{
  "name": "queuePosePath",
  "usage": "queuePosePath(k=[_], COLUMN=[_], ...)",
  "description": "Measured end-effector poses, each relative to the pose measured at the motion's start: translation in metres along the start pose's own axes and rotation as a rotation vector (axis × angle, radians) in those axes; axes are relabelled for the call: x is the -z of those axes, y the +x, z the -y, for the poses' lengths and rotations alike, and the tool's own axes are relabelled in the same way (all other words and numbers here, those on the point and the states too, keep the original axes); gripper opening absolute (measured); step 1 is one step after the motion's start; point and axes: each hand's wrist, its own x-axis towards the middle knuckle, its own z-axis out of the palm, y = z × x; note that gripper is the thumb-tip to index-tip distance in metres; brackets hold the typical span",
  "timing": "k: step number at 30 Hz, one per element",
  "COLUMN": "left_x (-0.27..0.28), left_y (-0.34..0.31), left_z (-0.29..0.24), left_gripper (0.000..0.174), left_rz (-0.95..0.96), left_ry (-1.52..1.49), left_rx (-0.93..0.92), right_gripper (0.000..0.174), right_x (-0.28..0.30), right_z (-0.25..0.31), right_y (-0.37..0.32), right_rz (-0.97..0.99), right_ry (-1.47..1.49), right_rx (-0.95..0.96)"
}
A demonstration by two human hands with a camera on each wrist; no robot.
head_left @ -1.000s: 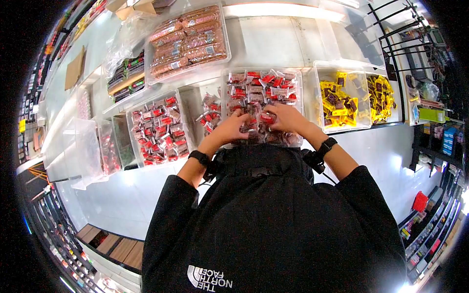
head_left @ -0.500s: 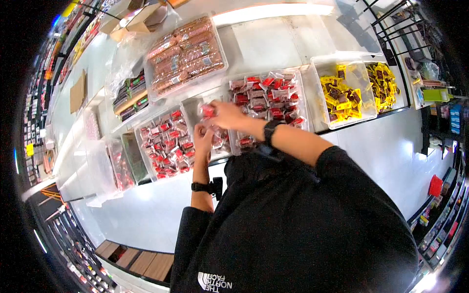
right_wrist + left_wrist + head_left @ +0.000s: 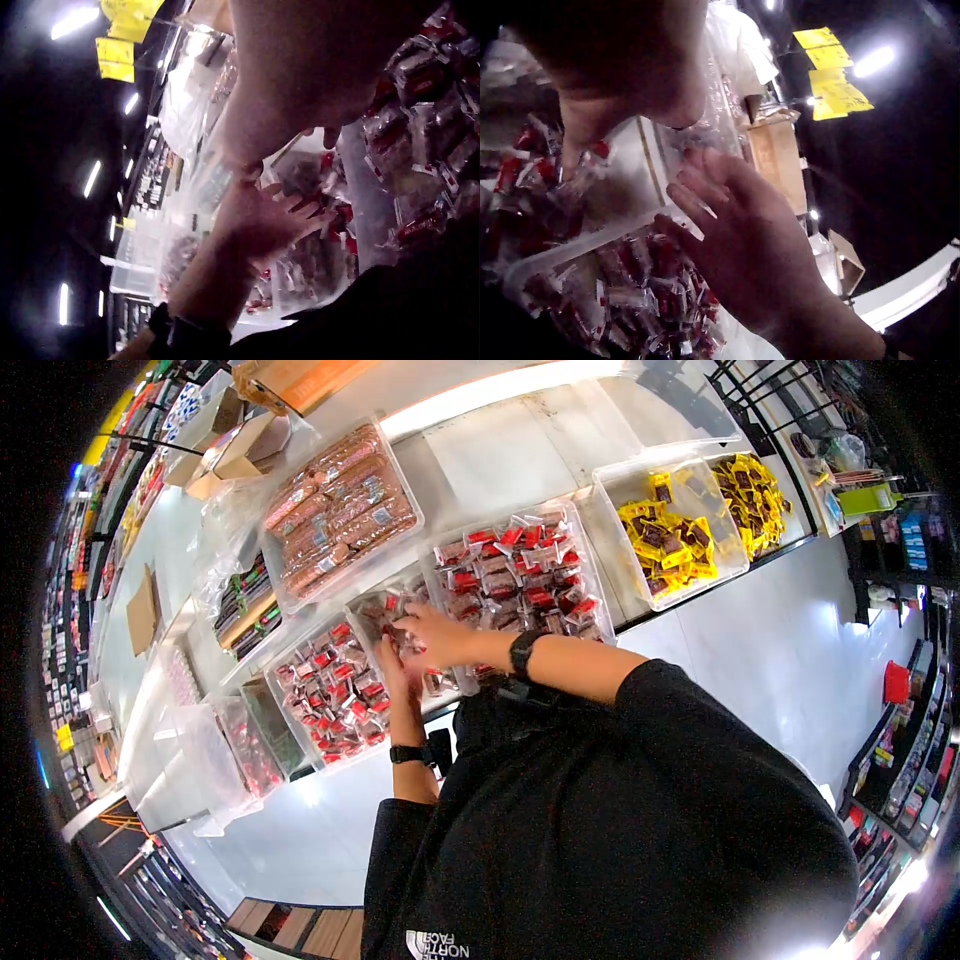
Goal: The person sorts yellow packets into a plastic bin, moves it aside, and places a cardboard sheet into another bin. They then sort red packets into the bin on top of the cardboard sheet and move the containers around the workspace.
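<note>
My right hand (image 3: 437, 638) reaches left across my body, over a narrow bin holding some clear-and-red wrapped snacks (image 3: 440, 682). The left hand (image 3: 403, 678) is right beside it, upright over the same bin, and overlaps the right in this view. In the right wrist view the left hand's fingers (image 3: 296, 214) are spread, with nothing seen in them. Loosely bent fingers of the right hand (image 3: 739, 232) show in the left wrist view, also holding nothing visible. Fuller bins of the same snacks flank this bin: a left pile (image 3: 335, 695) and a larger right pile (image 3: 520, 575).
A tray of long brownish packets (image 3: 345, 520) stands behind. Yellow-wrapped snacks (image 3: 665, 545) fill bins at the right. Opened cartons (image 3: 250, 450) lie at the back left, near crumpled clear plastic (image 3: 225, 540). Clear plastic bins (image 3: 195, 750) stand at the far left.
Both hands have gone from the right snack bin leftward to the narrow bin. Half a second ago the right hand held a red-wrapped snack there; now no snack shows in it.
</note>
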Motion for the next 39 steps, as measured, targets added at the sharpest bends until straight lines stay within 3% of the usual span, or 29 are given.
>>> queuePosePath(k=[1, 2, 4, 5, 6, 7, 9, 11, 12, 13, 14, 15, 17, 19, 21, 22, 28, 31, 33, 35, 36, 37, 39], left_x=[-0.008, -0.015, -0.048, -0.061, -0.069, -0.083, -0.115, -0.133, -0.138, -0.14, -0.141, -0.143, -0.143, -0.157, -0.164, -0.164, -0.174, -0.176, -0.179, -0.186, -0.188, -0.192, -0.185], left_y=[-0.005, -0.014, -0.021, -0.017, -0.011, -0.011, -0.016, -0.007, -0.001, 0.01, 0.021, 0.029, 0.037, 0.023, 0.019, 0.019, 0.013, 0.012, 0.013, 0.006, 0.004, 0.006, 0.014], left_z=[-0.007, -0.011, -0.027, -0.028, -0.027, -0.03, -0.039, -0.028, -0.022, -0.013, -0.007, -0.003, 0.007, 0.003, 0.006, 0.011, 0.019, 0.02, 0.026, 0.023, 0.029, 0.031, 0.028], left_gripper=[0.045, 0.039, 0.035, 0.033, 0.031, 0.031, 0.035, 0.038, 0.042, 0.042, 0.046, 0.051, 0.058, 0.062, 0.063, 0.063, 0.06, 0.059, 0.056, 0.051, 0.047, 0.047, 0.043], left_rz=[-0.065, 0.062, 0.075, 0.098, 0.179, 0.179, 0.357, 0.354, 0.345, 0.352, 0.348, 0.341, 0.314, 0.166, 0.138, 0.111, 0.087, 0.12, 0.076, 0.144, 0.079, 0.125, 0.17], left_ry=[0.189, 0.644, 0.585, 0.528, 0.646, 0.645, 0.779, 0.709, 0.64, 0.641, 0.843, 1.046, 1.164, 1.36, 1.372, 1.383, 1.53, 1.384, 1.368, 1.277, 1.252, 1.263, 1.038], left_rx=[-0.081, -0.399, -0.345, -0.299, -0.33, -0.33, -0.302, -0.251, -0.199, -0.196, -0.296, -0.399, -0.439, -0.371, -0.408, -0.442, -0.44, -0.403, -0.465, -0.289, -0.423, -0.436, -0.275], right_gripper=[0.04, 0.034, 0.025, 0.026, 0.026, 0.03, 0.034, 0.043, 0.043, 0.047, 0.05, 0.05, 0.057, 0.062, 0.075, 0.08, 0.082, 0.082, 0.079, 0.076, 0.072, 0.069, 0.061], right_x=[0.013, 0.028, 0.053, 0.072, 0.091, 0.108, 0.133, 0.148, 0.152, 0.156, 0.159, 0.158, 0.149, 0.134, 0.114, 0.114, 0.129, 0.12, 0.117, 0.11, 0.105, 0.103, 0.099], right_z=[-0.005, -0.01, -0.034, -0.045, -0.049, -0.063, -0.068, -0.094, -0.098, -0.1, -0.102, -0.101, -0.097, -0.094, -0.1, -0.088, -0.068, -0.064, -0.063, -0.067, -0.069, -0.071, -0.068], right_y=[-0.002, -0.006, -0.019, -0.024, -0.031, -0.038, -0.052, -0.065, -0.072, -0.077, -0.081, -0.081, -0.076, -0.068, -0.063, -0.061, -0.049, -0.041, -0.046, -0.052, -0.054, -0.058, -0.055], right_rz=[-0.027, -0.053, -0.367, -0.545, -0.587, -0.661, -0.766, -0.857, -0.861, -0.746, -0.631, -0.636, -0.502, -0.489, -0.561, -0.457, -0.452, -0.467, -0.414, -0.371, -0.367, -0.391, -0.411], right_ry=[0.047, 0.095, 0.099, -0.026, 0.099, -0.049, -0.154, -0.429, -0.432, -0.439, -0.445, -0.445, -0.256, -0.348, -0.48, -0.441, -0.327, -0.384, -0.388, -0.399, -0.378, -0.35, -0.357], right_rx=[-0.086, -0.172, -0.3, -0.228, -0.433, -0.449, -0.537, -0.624, -0.63, -0.621, -0.61, -0.613, -0.73, -0.766, -0.714, -0.806, -1.005, -1.063, -1.001, -0.948, -0.897, -0.866, -0.848])
